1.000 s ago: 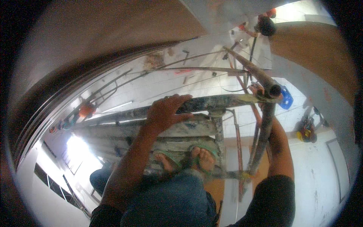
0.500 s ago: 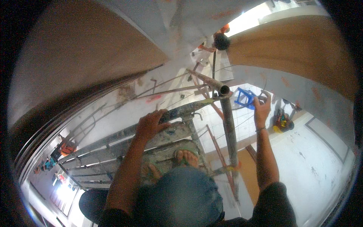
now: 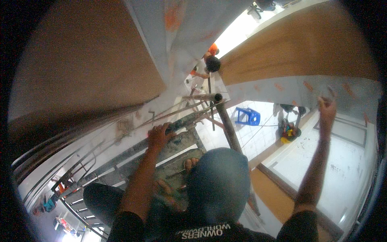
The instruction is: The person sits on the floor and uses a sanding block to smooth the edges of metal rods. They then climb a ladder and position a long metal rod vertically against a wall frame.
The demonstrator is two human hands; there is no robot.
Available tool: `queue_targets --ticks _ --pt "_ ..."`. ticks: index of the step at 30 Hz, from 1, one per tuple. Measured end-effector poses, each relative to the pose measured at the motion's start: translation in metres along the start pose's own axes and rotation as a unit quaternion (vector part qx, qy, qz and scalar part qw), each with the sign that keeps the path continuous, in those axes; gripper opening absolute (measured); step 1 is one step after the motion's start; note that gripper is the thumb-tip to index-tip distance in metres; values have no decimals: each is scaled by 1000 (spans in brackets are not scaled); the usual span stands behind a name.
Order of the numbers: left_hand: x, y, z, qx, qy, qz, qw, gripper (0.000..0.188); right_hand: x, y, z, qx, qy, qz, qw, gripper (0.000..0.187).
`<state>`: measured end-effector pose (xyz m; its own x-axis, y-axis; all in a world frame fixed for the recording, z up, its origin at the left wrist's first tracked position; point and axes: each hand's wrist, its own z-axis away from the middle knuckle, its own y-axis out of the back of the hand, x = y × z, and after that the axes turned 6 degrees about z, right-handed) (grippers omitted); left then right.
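My left hand (image 3: 159,136) is closed over the top rail of a stained metal scaffold (image 3: 183,122). My right arm is stretched out to the right, and my right hand (image 3: 327,112) is raised close to a grey wall band (image 3: 298,86) with orange smears. Its fingers are closed round a small greyish thing (image 3: 330,92), which is blurred and cannot be named. Below me, my bare toes show on the scaffold's dirty platform (image 3: 181,159). An open-ended metal pipe (image 3: 218,97) stands out past the rail.
A blue plastic stool (image 3: 248,116) stands on the tiled floor below. One person in orange (image 3: 212,60) is at the far end; another with something yellow (image 3: 288,133) is low at the right. Brown panels (image 3: 298,48) flank the grey surfaces. More metal framing (image 3: 80,173) lies left.
My right hand has moved right and slightly up, from in front of the blue stool to the grey wall band. My left hand stays on the rail. The whole view has shifted.
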<state>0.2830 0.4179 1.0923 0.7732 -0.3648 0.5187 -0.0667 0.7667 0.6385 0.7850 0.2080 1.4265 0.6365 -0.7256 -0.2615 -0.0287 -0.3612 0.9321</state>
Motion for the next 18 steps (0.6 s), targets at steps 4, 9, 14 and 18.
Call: queue_targets --ticks 4,9,14,18 --pt "-15 -16 4 56 -17 12 998 75 7 93 -32 -48 14 -35 998 52" --pt "-39 -38 7 157 -50 66 984 72 20 221 -74 21 61 34 997 55" --pt "-13 -1 10 175 -27 156 972 59 -34 294 -86 5 116 110 987 53" --pt "24 42 11 217 -88 241 942 53 -148 305 -47 50 13 -10 999 40"
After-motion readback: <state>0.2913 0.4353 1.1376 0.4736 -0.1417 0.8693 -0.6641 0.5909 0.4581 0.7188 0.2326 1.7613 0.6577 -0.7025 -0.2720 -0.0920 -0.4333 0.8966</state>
